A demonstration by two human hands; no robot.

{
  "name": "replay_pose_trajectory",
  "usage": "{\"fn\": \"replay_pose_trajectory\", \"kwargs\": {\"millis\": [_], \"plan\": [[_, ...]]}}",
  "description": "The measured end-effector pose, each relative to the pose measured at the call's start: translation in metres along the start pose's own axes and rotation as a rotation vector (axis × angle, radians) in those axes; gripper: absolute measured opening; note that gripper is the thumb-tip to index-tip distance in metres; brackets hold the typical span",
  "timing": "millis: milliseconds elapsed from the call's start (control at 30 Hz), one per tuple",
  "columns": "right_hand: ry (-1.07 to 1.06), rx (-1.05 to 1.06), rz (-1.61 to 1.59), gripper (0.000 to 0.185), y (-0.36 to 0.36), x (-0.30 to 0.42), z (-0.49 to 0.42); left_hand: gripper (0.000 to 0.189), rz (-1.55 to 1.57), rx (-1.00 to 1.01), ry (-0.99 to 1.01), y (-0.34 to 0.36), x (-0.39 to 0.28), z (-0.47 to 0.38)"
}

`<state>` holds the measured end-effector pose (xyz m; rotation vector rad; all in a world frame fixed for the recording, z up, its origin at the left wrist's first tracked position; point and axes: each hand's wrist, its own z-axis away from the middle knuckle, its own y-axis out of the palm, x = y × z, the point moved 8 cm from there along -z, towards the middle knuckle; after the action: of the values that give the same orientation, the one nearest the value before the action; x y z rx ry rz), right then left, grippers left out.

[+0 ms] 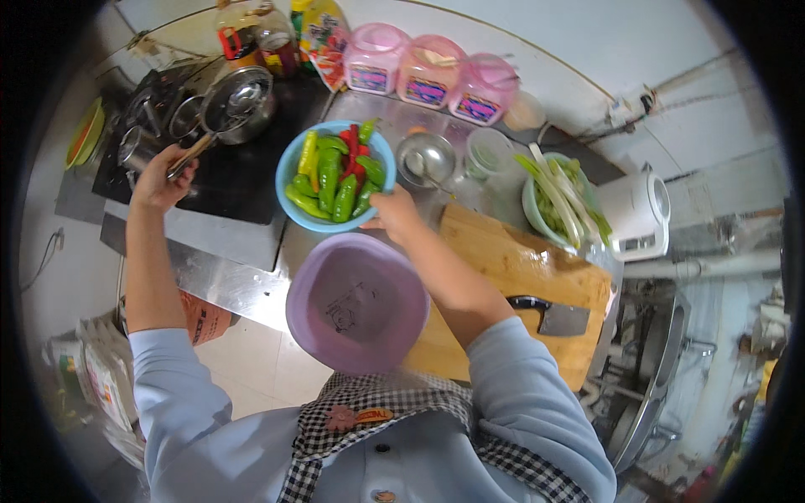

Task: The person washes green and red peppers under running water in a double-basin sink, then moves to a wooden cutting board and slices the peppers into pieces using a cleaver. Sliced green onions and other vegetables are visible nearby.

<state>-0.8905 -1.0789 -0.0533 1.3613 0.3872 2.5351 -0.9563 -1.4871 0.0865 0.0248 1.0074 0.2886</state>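
My left hand [165, 176] grips the wooden handle of a metal ladle or strainer, whose head cannot be made out clearly near a steel pot [242, 116] over the black cooktop [220, 195]. With its fingers on the rim, my right hand [395, 215] holds a light-blue bowl [283, 188] of green and red peppers [329, 173]. Just below that bowl, close to my apron, is a purple plastic basin [358, 308] with a printed drawing on its bottom. A wooden cutting board [468, 245] lies to the right, partly under my forearm, bearing a cleaver [563, 317] with a black handle.
Behind stand pink-lidded jars [427, 72] and sauce bottles [251, 38]. A steel bowl [426, 158] and a clear plastic tub [487, 153] sit right of the peppers. Farther right are a green bowl [534, 210] with scallions, a white electric kettle [635, 207] and a sink [660, 352].
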Motion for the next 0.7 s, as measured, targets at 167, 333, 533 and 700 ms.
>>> {"fn": "replay_pose_trajectory", "kwargs": {"millis": [167,333,533,700], "plan": [[-0.116,0.025,0.133,0.046,-0.019,0.0,0.015,0.04,0.146,0.01,0.048,-0.04,0.009,-0.004],[-0.59,-0.276,0.51,0.041,-0.103,-0.006,0.145,0.058,0.135,-0.096,0.0,-0.071,0.097,0.015],[-0.602,-0.822,1.17,0.034,-0.243,-0.064,0.339,0.054,-0.75,0.006,-0.155,0.015,0.225,0.135],[-0.516,-0.73,1.399,0.026,-0.289,-0.113,0.384,0.046,-1.442,-0.209,0.509,0.109,0.18,0.154]]}}
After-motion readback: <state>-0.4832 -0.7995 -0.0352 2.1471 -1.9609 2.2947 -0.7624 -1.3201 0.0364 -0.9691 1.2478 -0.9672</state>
